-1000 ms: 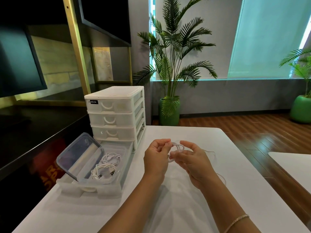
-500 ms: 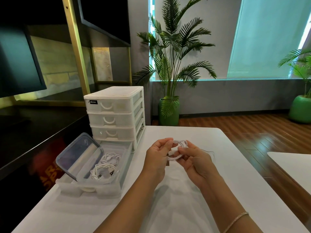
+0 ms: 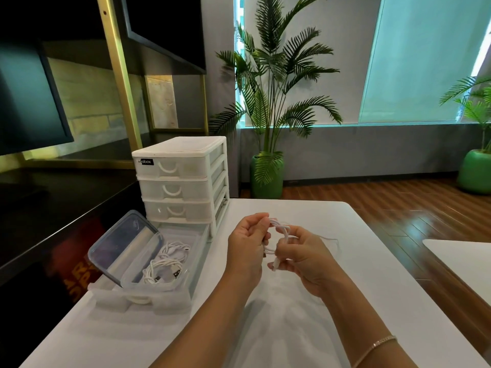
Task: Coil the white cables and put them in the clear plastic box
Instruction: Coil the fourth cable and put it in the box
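Observation:
Above the white table (image 3: 372,288), both my hands hold one white cable (image 3: 279,227) wound into a small loop. My left hand (image 3: 248,245) pinches the loop's upper left side. My right hand (image 3: 305,257) grips its lower right side, with the cable's plug end poking out below the fingers. A thin loose tail trails right over the table. To the left stands the clear plastic box (image 3: 170,284), its lid (image 3: 125,244) tilted open, with coiled white cables (image 3: 164,266) inside.
The clear box sits in a pulled-out drawer (image 3: 144,298) of a white drawer unit (image 3: 183,179) at the table's back left. A dark counter runs along the left. Wooden floor lies past the table's right edge, with a second white table (image 3: 462,258) there.
The loop has been wound tighter between my hands. My right hand has dropped slightly and now holds the plug end; the loose tail on the table is shorter.

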`<move>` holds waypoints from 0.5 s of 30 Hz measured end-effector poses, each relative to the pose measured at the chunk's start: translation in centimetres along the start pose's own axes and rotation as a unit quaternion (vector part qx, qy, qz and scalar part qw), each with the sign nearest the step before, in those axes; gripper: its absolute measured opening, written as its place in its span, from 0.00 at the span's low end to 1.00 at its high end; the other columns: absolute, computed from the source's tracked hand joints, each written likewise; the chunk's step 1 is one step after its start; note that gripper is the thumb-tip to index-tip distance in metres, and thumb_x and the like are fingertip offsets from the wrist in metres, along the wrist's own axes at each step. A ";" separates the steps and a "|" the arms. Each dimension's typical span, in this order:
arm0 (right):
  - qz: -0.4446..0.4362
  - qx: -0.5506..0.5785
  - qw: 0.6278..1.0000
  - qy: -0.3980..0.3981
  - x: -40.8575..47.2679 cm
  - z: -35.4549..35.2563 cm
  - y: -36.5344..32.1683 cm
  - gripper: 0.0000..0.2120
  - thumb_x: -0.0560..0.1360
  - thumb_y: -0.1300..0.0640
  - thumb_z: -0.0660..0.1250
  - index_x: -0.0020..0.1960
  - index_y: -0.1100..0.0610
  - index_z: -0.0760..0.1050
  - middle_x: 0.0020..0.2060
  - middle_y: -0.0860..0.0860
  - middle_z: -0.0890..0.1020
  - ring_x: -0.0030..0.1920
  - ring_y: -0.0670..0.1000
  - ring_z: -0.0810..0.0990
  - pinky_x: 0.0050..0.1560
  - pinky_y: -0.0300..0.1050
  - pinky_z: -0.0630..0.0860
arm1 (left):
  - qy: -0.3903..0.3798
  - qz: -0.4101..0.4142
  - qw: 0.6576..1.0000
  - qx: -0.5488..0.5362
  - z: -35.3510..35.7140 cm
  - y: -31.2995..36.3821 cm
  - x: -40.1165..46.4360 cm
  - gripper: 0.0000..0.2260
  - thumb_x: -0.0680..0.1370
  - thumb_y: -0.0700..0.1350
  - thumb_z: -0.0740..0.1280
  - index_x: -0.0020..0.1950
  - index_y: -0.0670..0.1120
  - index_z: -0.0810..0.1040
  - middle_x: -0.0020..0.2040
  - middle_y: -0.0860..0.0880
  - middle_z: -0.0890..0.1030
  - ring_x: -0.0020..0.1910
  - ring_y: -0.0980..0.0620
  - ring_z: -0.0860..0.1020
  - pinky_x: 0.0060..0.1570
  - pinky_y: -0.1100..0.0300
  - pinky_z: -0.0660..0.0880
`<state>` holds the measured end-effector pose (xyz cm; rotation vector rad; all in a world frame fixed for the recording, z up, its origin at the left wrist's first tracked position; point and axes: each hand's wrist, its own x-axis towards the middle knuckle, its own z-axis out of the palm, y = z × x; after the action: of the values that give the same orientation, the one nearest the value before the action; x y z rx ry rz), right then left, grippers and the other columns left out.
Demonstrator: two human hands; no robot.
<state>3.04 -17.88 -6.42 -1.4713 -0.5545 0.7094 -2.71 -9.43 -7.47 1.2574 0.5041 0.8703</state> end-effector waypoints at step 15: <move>-0.078 -0.275 0.954 0.088 0.7 -0.7 1.2 0.04 0.71 0.63 0.70 0.44 0.58 0.83 0.37 0.53 0.83 0.41 0.53 0.82 0.51 0.48 0.80 | 0.030 -0.086 0.991 -0.102 -0.3 -0.1 0.7 0.05 0.77 0.42 0.64 0.50 0.46 0.78 0.44 0.46 0.80 0.35 0.52 0.71 0.34 0.64 0.71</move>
<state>3.91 -17.91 -7.73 -1.9584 -0.7583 0.2996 -2.52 -8.66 -7.54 0.9891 0.5491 0.7945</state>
